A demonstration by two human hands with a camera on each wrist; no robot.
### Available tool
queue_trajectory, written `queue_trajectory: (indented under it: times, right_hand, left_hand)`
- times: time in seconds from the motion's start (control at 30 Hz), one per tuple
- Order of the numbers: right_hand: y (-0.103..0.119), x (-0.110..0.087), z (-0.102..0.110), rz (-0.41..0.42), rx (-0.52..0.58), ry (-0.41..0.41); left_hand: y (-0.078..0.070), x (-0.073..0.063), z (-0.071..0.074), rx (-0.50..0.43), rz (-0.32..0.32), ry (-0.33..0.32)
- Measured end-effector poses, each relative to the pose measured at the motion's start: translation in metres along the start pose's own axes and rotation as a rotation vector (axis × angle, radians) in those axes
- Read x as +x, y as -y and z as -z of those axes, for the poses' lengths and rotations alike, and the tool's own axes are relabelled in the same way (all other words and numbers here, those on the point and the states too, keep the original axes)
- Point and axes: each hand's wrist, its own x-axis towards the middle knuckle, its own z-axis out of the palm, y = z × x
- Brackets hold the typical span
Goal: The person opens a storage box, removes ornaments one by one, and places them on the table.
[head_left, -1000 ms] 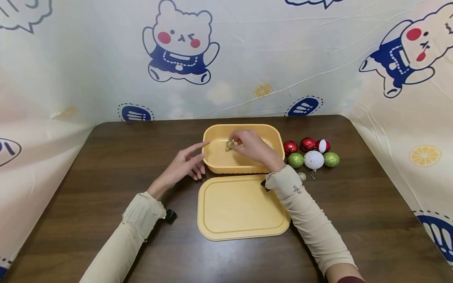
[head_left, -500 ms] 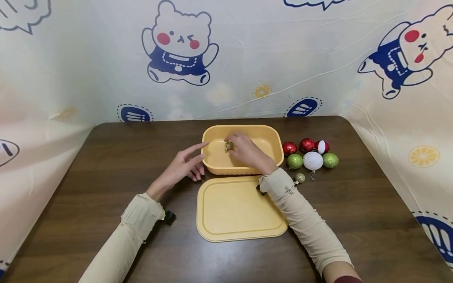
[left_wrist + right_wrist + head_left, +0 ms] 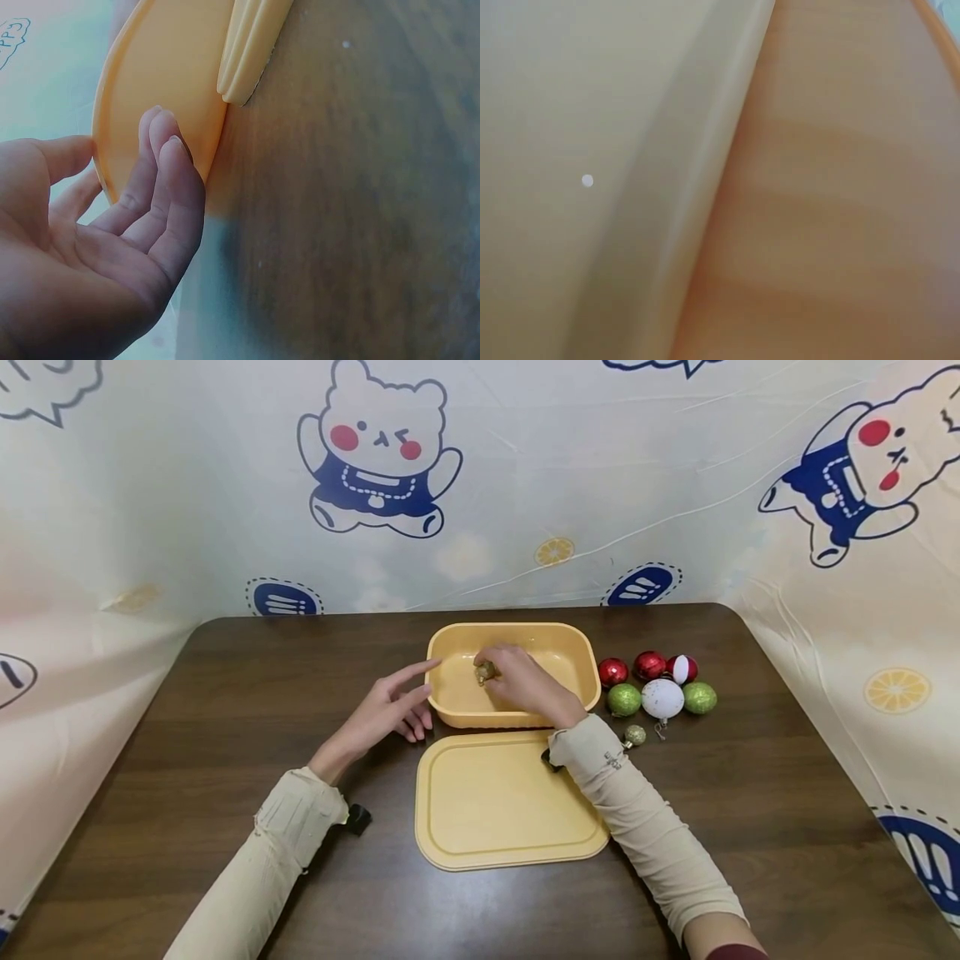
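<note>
Inside the yellow plastic box (image 3: pixel 487 720), my right hand (image 3: pixel 521 681) pinches a small gold Christmas ball (image 3: pixel 485 672) low over the floor, left of the middle. Part of the ball hides behind the fingers. My left hand (image 3: pixel 382 714) is at the box's left end, its fingertips on the rim. The left wrist view has that hand (image 3: pixel 112 240) with a fingertip against the rim and the other fingers loosely bent beside the box wall (image 3: pixel 172 52). In the right wrist view only the lid (image 3: pixel 540 262) and box wall (image 3: pixel 847 195) appear, without the hand.
The yellow lid (image 3: pixel 510 802) lies flat in front of the box. Right of the box are red balls (image 3: pixel 649 665), green balls (image 3: pixel 624 700), a white ball (image 3: pixel 663 698), a red-and-white one (image 3: pixel 682 669) and a small gold ball (image 3: pixel 634 736). A patterned cloth (image 3: pixel 510 485) hangs behind the table.
My right hand has moved slightly left and down in the box with the gold Christmas ball, which has turned a little. The left hand stays on the rim.
</note>
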Motion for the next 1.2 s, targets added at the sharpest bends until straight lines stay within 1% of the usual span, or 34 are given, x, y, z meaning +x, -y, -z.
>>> queue_trajectory:
  times: [0.27,0.5,0.73,0.97,1.2]
  right_hand:
    - [-0.0019,0.0001,-0.0004,-0.018,0.04,0.021]
    - [-0.003,-0.0001,-0.0012,-0.021,0.019,0.015]
    - [-0.003,0.0003,-0.0015,-0.033,0.028,0.016]
    - [-0.0039,0.0003,-0.0022,-0.018,0.001,-0.003]
    - [-0.0036,0.0001,-0.0015,-0.014,-0.001,-0.013]
  left_hand:
    - [0.0013,0.0004,-0.0002,-0.004,-0.001,-0.004]
    - [0.001,0.0006,0.0004,-0.01,-0.001,-0.003]
    - [0.0009,0.0007,0.0,-0.004,0.002,-0.001]
    - [0.0006,0.0002,-0.0007,-0.007,0.006,-0.003]
    - [0.0005,0.0014,-0.0011,-0.01,0.006,-0.004]
